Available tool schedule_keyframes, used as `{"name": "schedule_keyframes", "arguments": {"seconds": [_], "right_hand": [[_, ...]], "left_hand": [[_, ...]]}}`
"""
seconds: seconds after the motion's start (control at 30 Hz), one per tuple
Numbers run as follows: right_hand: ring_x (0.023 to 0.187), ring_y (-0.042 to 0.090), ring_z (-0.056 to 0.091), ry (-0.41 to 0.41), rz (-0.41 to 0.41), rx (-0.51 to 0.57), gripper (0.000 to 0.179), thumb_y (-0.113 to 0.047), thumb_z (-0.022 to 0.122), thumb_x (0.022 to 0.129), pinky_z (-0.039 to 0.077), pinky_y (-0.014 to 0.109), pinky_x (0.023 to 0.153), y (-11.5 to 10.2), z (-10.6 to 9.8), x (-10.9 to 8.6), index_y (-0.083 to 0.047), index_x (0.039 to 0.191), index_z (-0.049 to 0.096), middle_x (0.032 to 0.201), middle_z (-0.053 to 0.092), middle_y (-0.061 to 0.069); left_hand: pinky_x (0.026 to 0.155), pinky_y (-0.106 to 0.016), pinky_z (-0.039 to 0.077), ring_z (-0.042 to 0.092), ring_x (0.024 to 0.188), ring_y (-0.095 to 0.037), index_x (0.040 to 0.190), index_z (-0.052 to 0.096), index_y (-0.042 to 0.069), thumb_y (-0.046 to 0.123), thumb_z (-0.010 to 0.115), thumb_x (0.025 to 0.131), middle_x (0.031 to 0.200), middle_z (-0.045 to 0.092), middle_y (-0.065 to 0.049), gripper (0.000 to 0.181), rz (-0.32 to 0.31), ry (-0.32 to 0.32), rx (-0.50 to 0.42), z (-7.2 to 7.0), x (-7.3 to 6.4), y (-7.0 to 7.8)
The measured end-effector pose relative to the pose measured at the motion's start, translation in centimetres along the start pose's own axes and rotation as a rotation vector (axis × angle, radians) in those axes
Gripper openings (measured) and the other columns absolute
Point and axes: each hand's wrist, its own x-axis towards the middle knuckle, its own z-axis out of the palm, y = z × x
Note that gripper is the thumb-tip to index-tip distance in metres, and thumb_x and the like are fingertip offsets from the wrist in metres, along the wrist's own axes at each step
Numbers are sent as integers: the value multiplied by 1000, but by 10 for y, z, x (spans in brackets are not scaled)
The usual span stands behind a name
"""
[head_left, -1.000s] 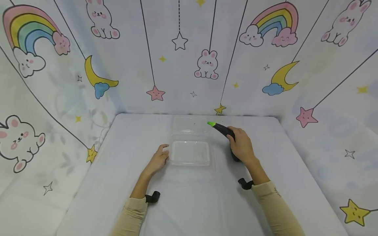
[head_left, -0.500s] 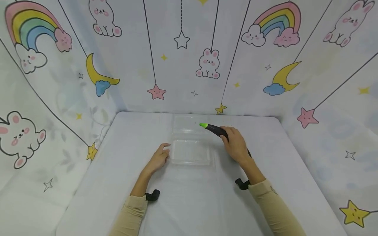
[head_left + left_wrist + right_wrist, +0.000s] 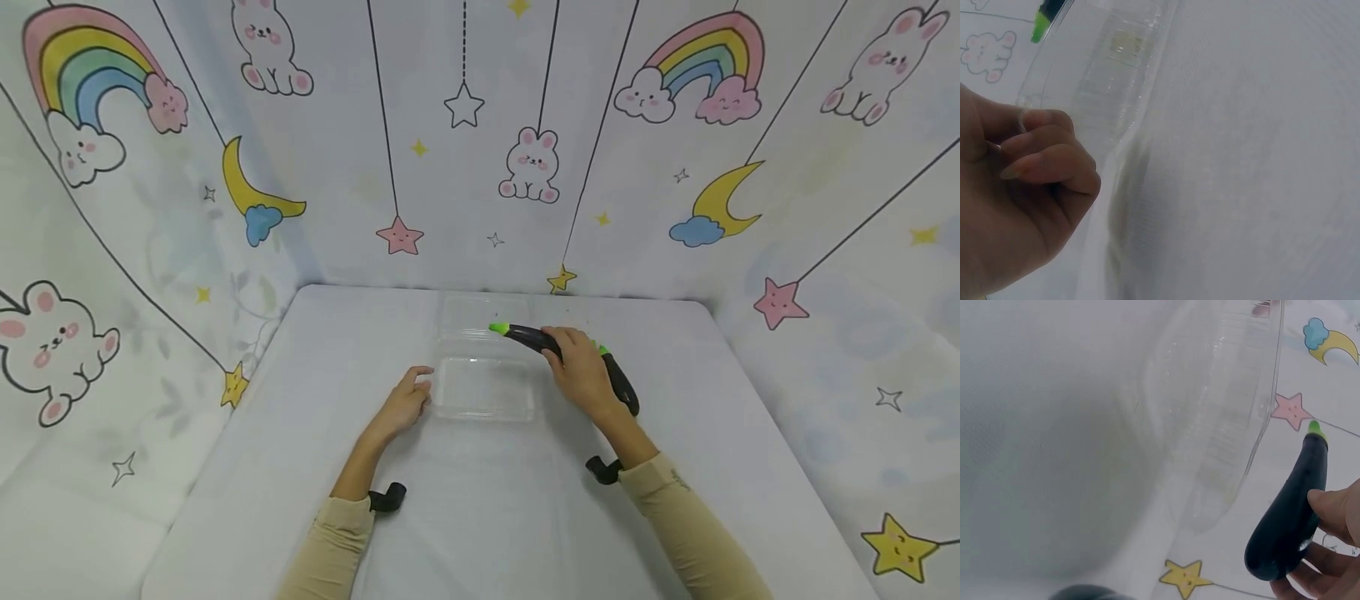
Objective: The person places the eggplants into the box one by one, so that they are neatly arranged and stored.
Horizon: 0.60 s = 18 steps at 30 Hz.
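Note:
A clear plastic container [image 3: 486, 416] lies open on the table, its lid [image 3: 468, 312] folded out towards the back. At its left side is my left hand [image 3: 402, 406]; in the left wrist view, the thumb and curled fingers [image 3: 1054, 140] pinch the container's rim. My right hand [image 3: 581, 375] grips a dark toy-like eggplant [image 3: 531, 337] with a bright green stem, held above the container's right side, stem pointing left. In the right wrist view the thumb presses this eggplant [image 3: 1288, 509] from one side. A second eggplant [image 3: 622, 385] lies on the table, just right of my right hand.
The white-covered table [image 3: 465, 508] ends at a cloth backdrop [image 3: 337, 167] printed with bunnies, stars and rainbows. A black camera mount [image 3: 387, 499] sits on the left wrist, another mount [image 3: 603, 469] on the right.
My right hand has moved left with the eggplant, bringing its stem over the container's lid. The second eggplant now shows more fully behind the hand. My left hand stays at the container's side.

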Motion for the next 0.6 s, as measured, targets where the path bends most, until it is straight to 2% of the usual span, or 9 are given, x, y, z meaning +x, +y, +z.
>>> {"name": "schedule_keyframes", "arguments": {"seconds": [0.3,0.6], "right_hand": [[121,36,61,-45,4,-7,39,-18,69,103,52,53,97,-7,11,3,-9,141,62,132,65,17],[119,36,62,-31,-17,24,39,-18,69,103,53,52,96,-12,23,8,-9,140,63,131,65,18]], "left_hand": [[49,-23,33,40,57,-12,154,40,2,20,39,114,77,52,-7,44,5,-3,-4,0,0,-2],[50,-23,33,40,57,-12,153,41,3,19,40,113,77,53,-7,43,12,5,8,-1,0,-2]]}}
